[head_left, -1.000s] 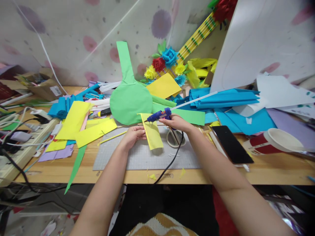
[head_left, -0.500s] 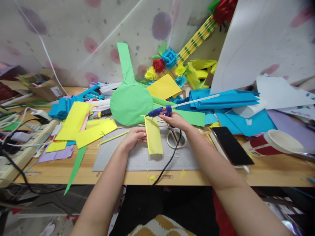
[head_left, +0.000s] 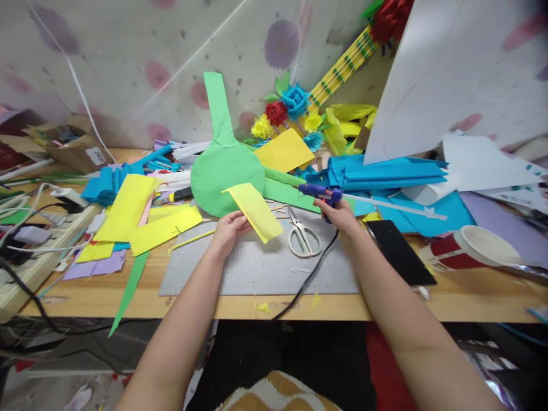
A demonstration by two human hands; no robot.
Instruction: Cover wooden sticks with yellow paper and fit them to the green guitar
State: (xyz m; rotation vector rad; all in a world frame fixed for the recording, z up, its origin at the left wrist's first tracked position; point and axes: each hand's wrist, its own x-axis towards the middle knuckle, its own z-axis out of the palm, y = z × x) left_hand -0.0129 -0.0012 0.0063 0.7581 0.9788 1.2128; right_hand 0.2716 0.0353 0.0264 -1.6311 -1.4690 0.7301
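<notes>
My left hand [head_left: 231, 233] pinches a piece of yellow paper [head_left: 256, 212] by its left edge, above the grey cutting mat [head_left: 192, 277]. A narrow folded rim runs along that edge of the paper. My right hand [head_left: 338, 216] is wrapped round a blue hot glue gun [head_left: 319, 192], its nozzle pointing left and a long glue stick [head_left: 398, 206] sticking out behind. The gun's black cord [head_left: 306, 279] trails down over the mat. Between the hands lie scissors [head_left: 305, 240] with white handles. Behind the yellow paper is a round green paper shape [head_left: 226, 174] with a strip at its top.
Yellow sheets [head_left: 128, 208] and a power strip [head_left: 64, 251] lie at the left. To the right are a black phone [head_left: 401, 252] and a paper cup [head_left: 471, 254]. Rolled blue paper [head_left: 385, 174] and a paper-flower guitar [head_left: 342, 68] stand behind.
My right hand has moved the glue gun right, away from the yellow paper. My left hand has tilted the paper, its top swinging left over the green shape. The scissors are now uncovered.
</notes>
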